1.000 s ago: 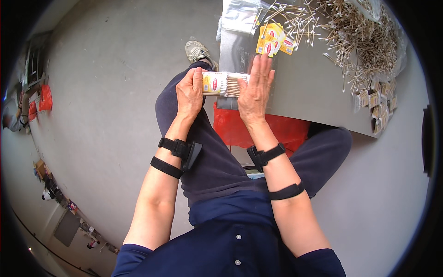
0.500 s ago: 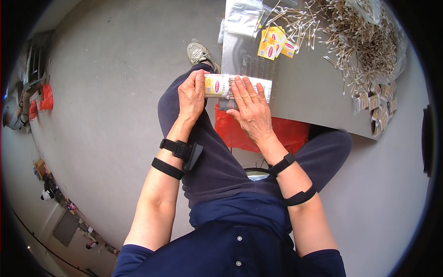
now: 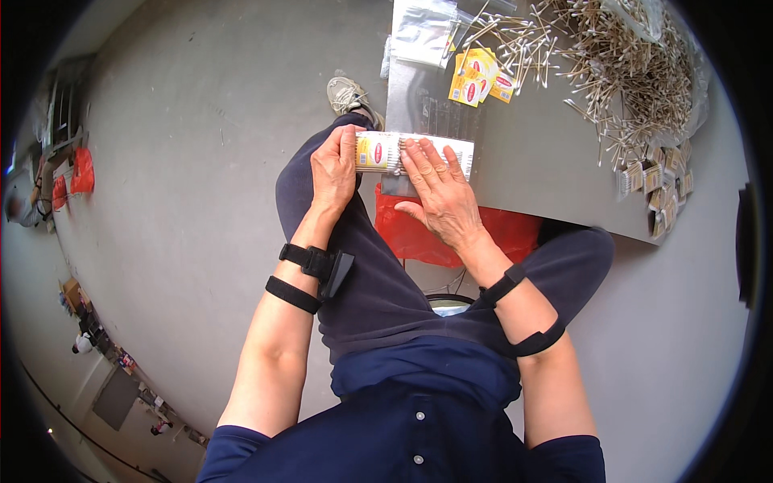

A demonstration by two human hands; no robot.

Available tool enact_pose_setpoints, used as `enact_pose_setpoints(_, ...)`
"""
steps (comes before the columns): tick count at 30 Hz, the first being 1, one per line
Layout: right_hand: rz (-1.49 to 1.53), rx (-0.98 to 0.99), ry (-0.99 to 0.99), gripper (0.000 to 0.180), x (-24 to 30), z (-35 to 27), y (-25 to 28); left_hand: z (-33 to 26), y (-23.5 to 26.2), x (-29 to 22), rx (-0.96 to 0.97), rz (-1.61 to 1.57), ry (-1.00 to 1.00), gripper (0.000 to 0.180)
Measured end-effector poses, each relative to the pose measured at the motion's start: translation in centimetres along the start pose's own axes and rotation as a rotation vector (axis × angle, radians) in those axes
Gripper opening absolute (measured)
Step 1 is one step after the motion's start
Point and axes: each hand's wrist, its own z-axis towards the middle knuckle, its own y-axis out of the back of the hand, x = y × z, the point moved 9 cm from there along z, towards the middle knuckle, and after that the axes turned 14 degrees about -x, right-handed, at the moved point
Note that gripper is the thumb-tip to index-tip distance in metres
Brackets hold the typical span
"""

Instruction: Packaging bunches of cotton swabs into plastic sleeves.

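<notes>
A flat pack of cotton swabs (image 3: 394, 145) with a yellow label card lies across the near left corner of the table. My left hand (image 3: 332, 171) grips its left end, thumb along the edge. My right hand (image 3: 444, 197) rests flat on the pack's right part, fingers stretched out together and thumb apart. Its fingers cover some of the swabs and a whitish stretch that continues to the right. Beyond the pack lie several loose yellow cards (image 3: 477, 74) and a stack of clear plastic bags (image 3: 424, 32).
A large heap of loose cotton swabs (image 3: 620, 72) covers the table's (image 3: 555, 169) far right. Several finished-looking small packs (image 3: 667, 189) are piled at its right edge. A red plastic bag (image 3: 435, 241) hangs below the near edge, between my legs.
My right hand has shifted slightly and its thumb has moved away from the pack; the forearm has swung a little to the right. My left hand keeps its grip.
</notes>
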Motion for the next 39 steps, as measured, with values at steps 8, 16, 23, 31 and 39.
enact_pose_setpoints(8, -0.084, 0.066, 0.121, 0.088, -0.3, 0.6, -0.3, 0.2, 0.1, 0.1, 0.004, 0.033, -0.023, 0.041)
enact_pose_setpoints(16, 0.1, -0.127, -0.032, 0.066, -1.9, 0.3, 1.7, -0.2, 0.3, 0.0, 0.03, -0.008, 0.037, 0.037)
enact_pose_setpoints(23, 0.234, -0.415, -0.418, 0.022, -5.5, 0.0, 4.4, -5.3, 1.7, -9.7, -0.255, 0.626, -0.835, 0.038)
enact_pose_setpoints(31, 0.201, -0.37, -0.188, 0.014, -3.6, 2.5, 3.5, -9.7, -3.6, -8.6, -0.049, 0.945, -1.013, 0.044)
enact_pose_setpoints(39, 0.115, -0.297, -0.117, 0.011, -3.3, 2.9, 2.8, -9.5, -4.3, -8.5, -0.019, 0.961, -0.994, 0.041)
